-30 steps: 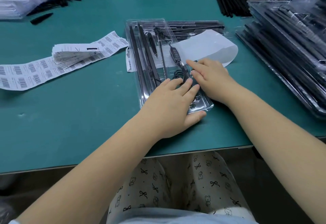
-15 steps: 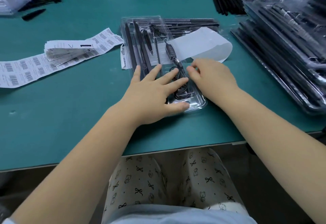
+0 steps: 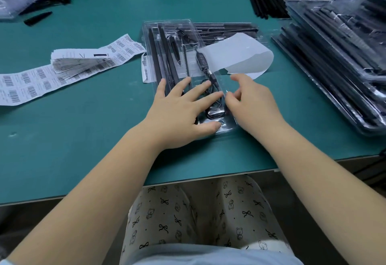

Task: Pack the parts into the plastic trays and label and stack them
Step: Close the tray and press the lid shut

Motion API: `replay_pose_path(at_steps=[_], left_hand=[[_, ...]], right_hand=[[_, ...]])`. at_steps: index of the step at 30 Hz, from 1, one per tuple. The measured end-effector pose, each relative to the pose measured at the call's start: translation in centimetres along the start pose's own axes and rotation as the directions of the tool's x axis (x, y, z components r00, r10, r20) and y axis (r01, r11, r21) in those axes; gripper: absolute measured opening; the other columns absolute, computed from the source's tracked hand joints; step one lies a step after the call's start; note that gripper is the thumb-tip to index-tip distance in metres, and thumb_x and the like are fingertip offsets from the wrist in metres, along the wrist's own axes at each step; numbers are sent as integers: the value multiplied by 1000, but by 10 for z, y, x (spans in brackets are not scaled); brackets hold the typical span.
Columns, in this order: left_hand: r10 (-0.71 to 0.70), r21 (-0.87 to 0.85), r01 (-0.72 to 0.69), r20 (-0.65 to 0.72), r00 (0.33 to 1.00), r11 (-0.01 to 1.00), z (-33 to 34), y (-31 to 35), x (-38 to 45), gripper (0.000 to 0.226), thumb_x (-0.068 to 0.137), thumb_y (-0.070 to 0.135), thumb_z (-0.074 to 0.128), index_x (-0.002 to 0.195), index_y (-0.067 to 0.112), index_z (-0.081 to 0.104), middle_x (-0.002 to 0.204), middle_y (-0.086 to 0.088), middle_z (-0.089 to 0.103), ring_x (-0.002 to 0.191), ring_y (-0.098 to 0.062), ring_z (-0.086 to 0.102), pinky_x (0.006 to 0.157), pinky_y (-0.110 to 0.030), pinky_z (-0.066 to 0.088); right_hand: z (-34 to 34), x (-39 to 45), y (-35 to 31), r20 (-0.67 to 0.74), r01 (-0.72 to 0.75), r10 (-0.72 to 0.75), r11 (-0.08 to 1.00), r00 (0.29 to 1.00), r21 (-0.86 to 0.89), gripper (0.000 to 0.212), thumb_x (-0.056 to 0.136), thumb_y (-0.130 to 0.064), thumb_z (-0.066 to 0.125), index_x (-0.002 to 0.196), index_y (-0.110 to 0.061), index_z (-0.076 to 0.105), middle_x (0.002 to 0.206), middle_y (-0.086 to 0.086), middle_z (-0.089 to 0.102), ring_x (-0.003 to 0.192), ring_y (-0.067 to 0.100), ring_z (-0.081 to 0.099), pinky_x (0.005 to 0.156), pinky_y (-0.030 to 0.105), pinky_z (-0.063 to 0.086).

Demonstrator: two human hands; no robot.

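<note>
Head view: clear plastic tray (image 3: 167, 32) holding black parts (image 3: 165, 55) lay at centre of the green bench (image 3: 83, 139). Left hand (image 3: 179, 114) pressed flat on its near end, fingers spread and straight. Right hand (image 3: 252, 106), at 3 o'clock, pinched the tray's right edge. Barcode labels (image 3: 31, 81) at 9 o'clock; stacked trays (image 3: 344, 66) at 2 o'clock.

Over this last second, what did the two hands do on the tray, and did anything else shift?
The left hand stayed flat on the clear plastic tray but spread its fingers wider. The right hand lifted from lying flat and now curls its fingers at the tray's right edge. Tray, barcode labels, white backing paper and the stack of packed trays kept their places.
</note>
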State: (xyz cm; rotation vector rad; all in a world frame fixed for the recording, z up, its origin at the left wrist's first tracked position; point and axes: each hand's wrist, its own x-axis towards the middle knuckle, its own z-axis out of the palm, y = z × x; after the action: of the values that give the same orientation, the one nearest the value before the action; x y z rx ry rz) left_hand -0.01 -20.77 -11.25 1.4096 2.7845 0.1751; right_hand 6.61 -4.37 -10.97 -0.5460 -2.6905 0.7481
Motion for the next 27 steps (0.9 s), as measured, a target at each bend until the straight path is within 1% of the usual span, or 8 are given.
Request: replay_pose_path(at_steps=[2, 8, 11, 16, 18, 21, 25, 27], left_hand=[[-14, 11, 14, -6, 1000, 1000, 1, 0, 1, 80, 77, 78, 15, 148, 45, 3, 157, 22, -1, 146, -16, -2, 114, -56, -7], [-16, 25, 16, -19, 1000, 1000, 2, 0, 1, 84, 77, 82, 12, 150, 40, 2, 157, 22, -1, 147, -16, -2, 115, -56, -7], [-18, 14, 18, -22, 1000, 1000, 1, 1, 1, 89, 72, 83, 9, 150, 41, 3, 157, 22, -1, 146, -15, -2, 114, -55, -8], [-1, -28, 0, -18, 1000, 1000, -2, 2, -1, 113, 53, 96, 16, 150, 39, 4, 158, 21, 0, 146, -14, -3, 114, -57, -9], [5, -19, -6, -21, 1000, 1000, -2, 2, -1, 109, 57, 94, 21, 150, 39, 3, 158, 20, 0, 147, -16, -2, 114, -58, -8], [1, -19, -1, -21, 1000, 1000, -2, 3, -2, 107, 57, 93, 12, 150, 40, 1, 158, 19, 1, 147, -16, -2, 114, -58, -7], [3, -36, -3, -11, 1000, 999, -3, 5, -2, 103, 58, 91, 7, 149, 42, 0, 158, 19, 1, 146, -16, -3, 114, -57, -8], [17, -38, -18, -13, 1000, 999, -5, 6, -3, 101, 62, 91, 11, 150, 40, 2, 159, 16, 3, 147, -18, -3, 116, -52, -8]], right_hand=[[4, -4, -1, -15, 96, -98, 990, 995, -100, 41, 97, -23, 41, 137, -23, 46, 110, 7, 63, 105, 27, 54, 84, 36, 41], [7, -5, 1, -50, 168, -182, 963, 982, -211, 39, 97, -26, 41, 134, -28, 52, 120, 7, 53, 112, 30, 42, 92, 40, 39], [8, 2, 3, 56, 89, -78, 969, 995, -230, 43, 97, -28, 37, 139, -30, 42, 128, 4, 49, 118, 31, 36, 98, 41, 28], [1, 8, 6, 93, 46, -49, 998, 994, 43, 22, 94, -26, 43, 93, -17, 63, 90, -5, 58, 109, 32, 46, 97, 49, 35], [-1, 9, 6, 115, 33, -47, 992, 992, 125, 26, 96, -26, 45, 105, -17, 68, 104, -4, 62, 117, 28, 45, 102, 48, 33], [2, 11, 9, 152, 99, -105, 994, 983, 47, 33, 99, -22, 39, 122, -14, 61, 128, 1, 57, 124, 28, 42, 105, 46, 31], [5, 4, 6, -21, 241, -240, 970, 971, 24, 22, 94, -11, 41, 77, -9, 54, 83, -3, 55, 91, 27, 50, 76, 28, 30], [4, 3, 7, -116, 203, -186, 968, 976, 149, 21, 90, -8, 49, 81, -4, 68, 86, -4, 62, 90, 17, 52, 79, 23, 36]])
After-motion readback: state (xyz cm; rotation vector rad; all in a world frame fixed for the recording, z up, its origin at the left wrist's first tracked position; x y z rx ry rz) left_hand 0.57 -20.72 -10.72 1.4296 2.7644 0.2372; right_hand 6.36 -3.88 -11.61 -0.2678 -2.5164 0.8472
